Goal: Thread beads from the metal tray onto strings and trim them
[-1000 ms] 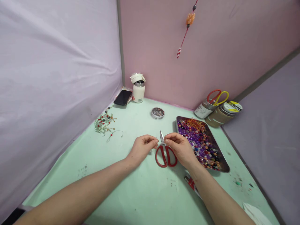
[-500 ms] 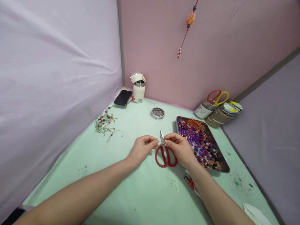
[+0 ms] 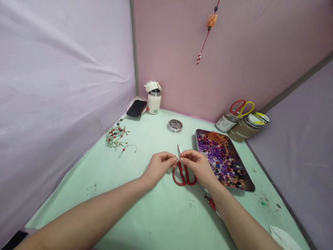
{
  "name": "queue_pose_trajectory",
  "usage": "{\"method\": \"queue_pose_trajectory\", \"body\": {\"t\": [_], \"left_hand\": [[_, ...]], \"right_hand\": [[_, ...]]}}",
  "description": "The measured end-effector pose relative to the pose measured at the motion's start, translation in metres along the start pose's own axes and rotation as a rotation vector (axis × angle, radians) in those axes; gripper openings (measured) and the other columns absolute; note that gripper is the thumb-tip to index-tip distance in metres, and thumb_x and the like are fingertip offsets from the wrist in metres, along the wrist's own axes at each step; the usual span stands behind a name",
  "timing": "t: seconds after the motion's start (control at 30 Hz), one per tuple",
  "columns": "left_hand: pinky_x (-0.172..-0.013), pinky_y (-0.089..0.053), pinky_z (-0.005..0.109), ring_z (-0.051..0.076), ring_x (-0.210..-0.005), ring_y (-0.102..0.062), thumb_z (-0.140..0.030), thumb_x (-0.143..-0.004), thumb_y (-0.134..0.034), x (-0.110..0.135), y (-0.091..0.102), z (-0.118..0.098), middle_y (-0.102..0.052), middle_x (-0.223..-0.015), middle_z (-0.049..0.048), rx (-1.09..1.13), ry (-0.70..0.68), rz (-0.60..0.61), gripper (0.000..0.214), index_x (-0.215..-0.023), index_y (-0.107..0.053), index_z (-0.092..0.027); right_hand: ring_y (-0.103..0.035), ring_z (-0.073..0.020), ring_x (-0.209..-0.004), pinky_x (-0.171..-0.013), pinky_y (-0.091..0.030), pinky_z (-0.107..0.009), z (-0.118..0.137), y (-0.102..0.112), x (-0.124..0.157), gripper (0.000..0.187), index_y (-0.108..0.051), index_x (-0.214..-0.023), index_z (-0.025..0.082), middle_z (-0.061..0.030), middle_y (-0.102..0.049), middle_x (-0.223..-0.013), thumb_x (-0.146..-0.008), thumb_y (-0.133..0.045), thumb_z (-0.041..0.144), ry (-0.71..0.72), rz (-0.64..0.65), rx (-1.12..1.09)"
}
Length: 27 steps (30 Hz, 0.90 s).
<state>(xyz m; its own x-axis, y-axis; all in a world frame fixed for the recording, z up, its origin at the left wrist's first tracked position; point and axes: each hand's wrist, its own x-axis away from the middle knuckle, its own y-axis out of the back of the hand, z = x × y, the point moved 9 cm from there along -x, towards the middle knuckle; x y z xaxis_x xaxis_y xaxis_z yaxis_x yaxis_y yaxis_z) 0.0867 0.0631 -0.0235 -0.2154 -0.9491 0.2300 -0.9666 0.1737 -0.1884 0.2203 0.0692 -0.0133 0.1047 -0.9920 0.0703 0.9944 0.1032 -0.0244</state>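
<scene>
My left hand [image 3: 162,166] and my right hand [image 3: 197,164] almost meet over the table, each with thumb and forefinger pinched. Something tiny and pale sits at their fingertips, too small to name. Beneath the hands lie red-handled scissors [image 3: 179,177], their blades pointing away from me and partly hidden by my right fingers. Right of my right hand is a metal tray [image 3: 248,175] with purple, clear, orange and dark beads [image 3: 218,152]. A tangle of orange cord [image 3: 218,138] rests at the tray's far end. A small round tin [image 3: 175,125] stands beyond the scissors.
Strung beads on thin cord [image 3: 116,135] lie at the left. At the back are a phone [image 3: 137,108] and a white bottle [image 3: 154,102] with its lid open. A jar holding scissors [image 3: 226,122] and a lidded jar [image 3: 246,128] stand right. A red tool [image 3: 210,202] lies by my right forearm.
My hands have come closer together, so the fingertips now nearly touch over the scissors. My right hand has shifted slightly left. Other things are unmoved.
</scene>
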Motion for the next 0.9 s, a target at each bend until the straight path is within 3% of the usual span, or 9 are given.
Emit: {"method": "queue_pose_trajectory", "body": {"t": [0.33, 0.9], "left_hand": [[-0.073, -0.048, 0.028, 0.012, -0.066, -0.059, -0.037, -0.064, -0.073, -0.003, 0.001, 0.012, -0.065, -0.070, 0.0031, 0.120, 0.034, 0.005, 0.029, -0.076, -0.066, -0.012], [-0.070, -0.047, 0.027, 0.015, -0.069, -0.059, -0.029, -0.073, -0.062, 0.001, -0.005, -0.002, -0.066, -0.070, 0.0039, -0.166, -0.102, 0.053, 0.016, -0.074, -0.067, -0.013]], "right_hand": [[-0.059, -0.0158, -0.075, -0.070, -0.047, -0.029, 0.005, 0.004, 0.000, 0.023, -0.070, -0.082, 0.019, -0.0035, -0.067, -0.081, -0.065, -0.074, 0.035, 0.030, -0.030, 0.095], [-0.058, -0.0156, -0.072, -0.067, -0.045, -0.027, 0.020, -0.004, 0.005, 0.014, -0.069, -0.074, 0.019, -0.0025, -0.066, -0.076, -0.075, -0.066, 0.032, 0.127, -0.006, 0.265]]}}
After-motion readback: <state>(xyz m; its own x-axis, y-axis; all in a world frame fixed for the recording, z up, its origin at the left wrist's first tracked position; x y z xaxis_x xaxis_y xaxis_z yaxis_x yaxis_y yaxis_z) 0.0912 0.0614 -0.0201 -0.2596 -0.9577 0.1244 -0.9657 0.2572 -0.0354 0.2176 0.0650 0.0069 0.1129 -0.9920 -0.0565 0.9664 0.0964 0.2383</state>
